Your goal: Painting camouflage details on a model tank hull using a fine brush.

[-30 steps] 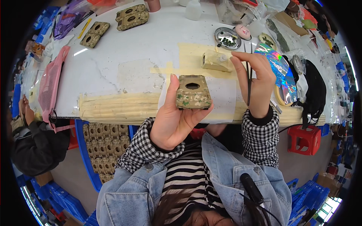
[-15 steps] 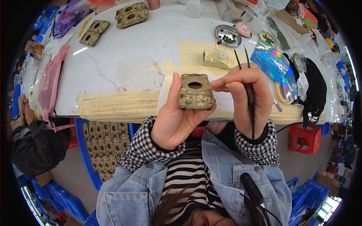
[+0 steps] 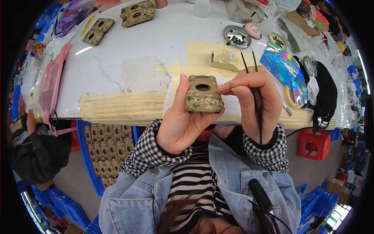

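My left hand (image 3: 183,121) holds up a small camouflage-painted block (image 3: 203,94) with an oval hole in its top, thumb along its left side. My right hand (image 3: 253,99) pinches two thin black brushes (image 3: 256,97) that stand upright, and its fingertips touch the block's right edge. Both hands hover over the near edge of the white table (image 3: 136,46). My sleeves are black-and-white checked under a denim jacket.
On the table lie several more camouflage blocks (image 3: 137,12), a beige block (image 3: 224,59) on masking tape, a metal dish (image 3: 237,37), a holographic sheet (image 3: 282,64) and a black cloth (image 3: 323,95). A crate of blocks (image 3: 103,150) stands below; another person (image 3: 33,148) sits left; a red stool (image 3: 317,142) stands right.
My right hand came back from the dishes at the right with the brushes and now touches the block's right side. The left hand raised the block slightly.
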`<state>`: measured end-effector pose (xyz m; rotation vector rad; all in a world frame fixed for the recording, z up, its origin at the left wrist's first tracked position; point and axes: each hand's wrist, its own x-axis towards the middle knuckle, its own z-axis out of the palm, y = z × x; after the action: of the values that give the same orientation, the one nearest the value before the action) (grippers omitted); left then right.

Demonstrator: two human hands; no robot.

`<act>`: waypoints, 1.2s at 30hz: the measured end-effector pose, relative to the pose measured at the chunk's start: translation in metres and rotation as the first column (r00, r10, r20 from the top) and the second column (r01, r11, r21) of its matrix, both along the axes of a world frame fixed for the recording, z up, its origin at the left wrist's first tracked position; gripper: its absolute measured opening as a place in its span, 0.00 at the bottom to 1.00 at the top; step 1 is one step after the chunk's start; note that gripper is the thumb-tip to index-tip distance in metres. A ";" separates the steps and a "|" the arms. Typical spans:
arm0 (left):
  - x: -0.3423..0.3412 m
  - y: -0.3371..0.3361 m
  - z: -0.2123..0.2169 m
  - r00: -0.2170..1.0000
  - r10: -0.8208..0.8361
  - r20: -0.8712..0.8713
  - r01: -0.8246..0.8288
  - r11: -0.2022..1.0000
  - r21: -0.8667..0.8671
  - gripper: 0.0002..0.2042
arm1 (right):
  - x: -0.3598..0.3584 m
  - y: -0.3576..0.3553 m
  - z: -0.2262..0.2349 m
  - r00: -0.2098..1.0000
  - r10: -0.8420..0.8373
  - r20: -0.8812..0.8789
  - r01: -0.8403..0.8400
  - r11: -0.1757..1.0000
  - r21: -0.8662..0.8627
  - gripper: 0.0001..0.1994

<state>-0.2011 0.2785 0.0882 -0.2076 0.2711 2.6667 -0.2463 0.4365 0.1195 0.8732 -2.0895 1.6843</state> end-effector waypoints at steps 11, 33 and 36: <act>0.001 -0.001 0.001 0.998 0.015 0.059 -0.016 0.999 0.029 0.31 | 0.002 -0.001 0.006 0.978 0.028 0.205 0.015 0.978 -0.207 0.03; -0.002 -0.020 0.003 0.991 0.134 -0.012 -0.135 0.987 -0.084 0.32 | -0.018 0.046 -0.015 0.966 -0.258 0.035 0.241 0.938 0.249 0.16; -0.004 -0.019 0.001 0.992 0.127 -0.009 -0.128 0.989 -0.078 0.32 | -0.002 0.054 -0.025 0.950 -0.199 0.239 0.151 0.967 0.203 0.15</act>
<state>-0.2056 0.2597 0.0891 -0.2516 0.3767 2.7857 -0.2484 0.4901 0.0942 0.5166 -2.4455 1.6033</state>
